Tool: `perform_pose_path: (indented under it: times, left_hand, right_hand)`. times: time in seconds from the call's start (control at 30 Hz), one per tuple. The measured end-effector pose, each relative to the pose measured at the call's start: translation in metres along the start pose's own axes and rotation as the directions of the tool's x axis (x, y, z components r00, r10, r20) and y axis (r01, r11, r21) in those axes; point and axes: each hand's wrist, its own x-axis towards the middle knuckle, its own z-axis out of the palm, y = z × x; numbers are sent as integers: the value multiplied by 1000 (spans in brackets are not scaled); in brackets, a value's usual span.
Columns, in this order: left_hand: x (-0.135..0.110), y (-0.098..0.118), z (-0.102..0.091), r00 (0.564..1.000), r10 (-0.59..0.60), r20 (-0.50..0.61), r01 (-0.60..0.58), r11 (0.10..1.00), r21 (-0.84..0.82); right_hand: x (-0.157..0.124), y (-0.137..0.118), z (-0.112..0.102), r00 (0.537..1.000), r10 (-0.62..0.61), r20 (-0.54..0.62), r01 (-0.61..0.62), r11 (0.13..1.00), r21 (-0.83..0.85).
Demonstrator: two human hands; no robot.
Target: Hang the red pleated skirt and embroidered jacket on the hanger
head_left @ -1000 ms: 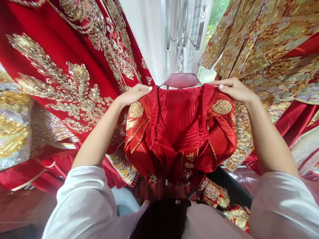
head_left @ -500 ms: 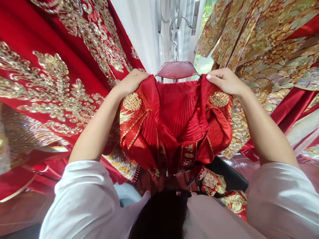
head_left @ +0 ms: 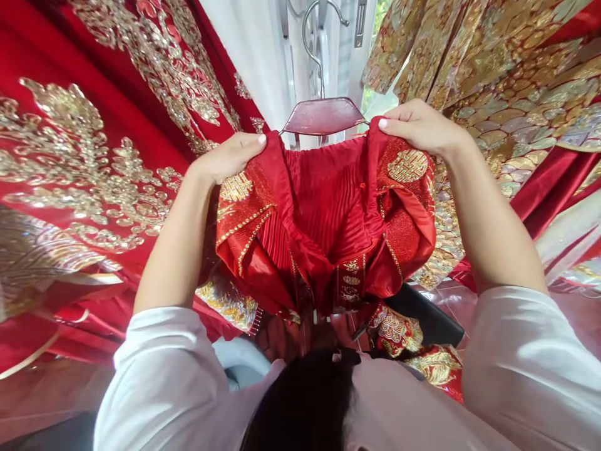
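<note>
A red pleated garment (head_left: 323,188) with gold embroidery hangs on a hanger (head_left: 323,117) with a dark red middle piece and a metal hook. Its waist edge faces up, and gold trim runs along the folded panels. My left hand (head_left: 235,155) pinches the garment's upper left corner, thumb on top. The upper right corner is gripped by my right hand (head_left: 413,125), thumb in front and fingers behind. Both hands sit close to the ends of the hanger. The lower part of the garment falls out of sight.
Red cloth with gold sequins (head_left: 117,144) hangs at the left. Gold scale-patterned garments (head_left: 498,94) hang at the right. Below are a black flat object (head_left: 434,316), a red and gold embroidered cloth (head_left: 397,332) and a pale blue-grey rounded object (head_left: 241,356). A white frame stands behind.
The hanger and garment have shifted slightly up and left in view. My right hand has risen, while my left hand has moved left and a little lower, so the garment tilts.
</note>
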Motion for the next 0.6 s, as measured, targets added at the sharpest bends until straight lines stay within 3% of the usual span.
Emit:
perform_pose_path:
  times: [0.1, 0.17, 0.3, 0.43, 0.5, 0.6]
  left_hand:
    - [8, -5, -2, 998, -62, -21, 60, 995, -77]
    - [9, -7, -2, 999, -48, -19, 47, 996, -80]
    - [1, -9, 1, 997, 71, -37, -69, 996, 57]
    - [-13, -10, 8, 961, 199, -192, -149, 958, 247]
    - [-21, -9, 12, 938, 213, -273, -114, 935, 337]
    - [-45, -5, 27, 876, 265, -402, -66, 893, 446]
  right_hand:
    - [0, 0, -2, 997, 26, 68, -27, 1000, 16]
    - [-5, 1, -6, 999, -14, 43, 15, 999, -38]
    - [-17, 10, -13, 988, -155, 11, 153, 965, -214]
    - [-24, 22, -11, 973, -216, -83, 161, 888, -432]
    - [-32, 24, -1, 941, -279, -193, 131, 824, -551]
    - [-64, 24, 31, 802, -446, -398, 107, 763, -638]
